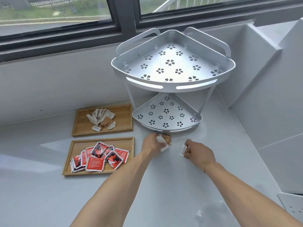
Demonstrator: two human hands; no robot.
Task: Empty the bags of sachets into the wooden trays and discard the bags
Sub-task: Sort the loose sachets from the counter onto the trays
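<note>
Corner rack (pixel 167 126) just beyond both hands (pixel 152 143)

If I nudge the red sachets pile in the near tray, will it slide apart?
Probably. The red sachets lie loosely overlapped and look glossy, so they would likely slip over each other. They look thin and light; the near wooden tray rim should contain them.

sachets (pixel 98 159) — red, black, white | trays (pixel 78 126) — tan wood | rack (pixel 172 66) — silver, flower cut-outs

Two trays (pixel 74 126) left of corner rack (pixel 172 86)
</note>
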